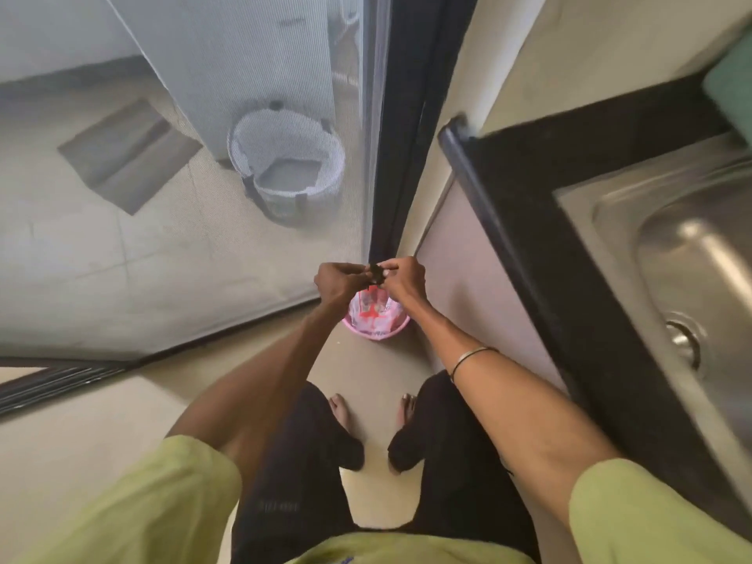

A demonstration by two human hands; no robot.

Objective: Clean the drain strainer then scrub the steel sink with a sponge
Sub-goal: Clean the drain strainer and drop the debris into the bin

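Observation:
Both my hands are stretched out over a small pink bin (396,325) on the floor. My left hand (337,282) and my right hand (405,278) pinch a small dark drain strainer (375,273) between their fingertips, held above the bin. The bin has a plastic liner with red print. The steel sink (691,254) lies at the right, set in a black counter (525,185), with its open drain hole (683,339) showing. No sponge can be made out.
A mesh screen door (203,177) with a dark frame stands to the left; behind it are a white basket (285,164) and a mat. A cabinet front (460,254) is just right of the bin. My bare feet stand on the beige floor.

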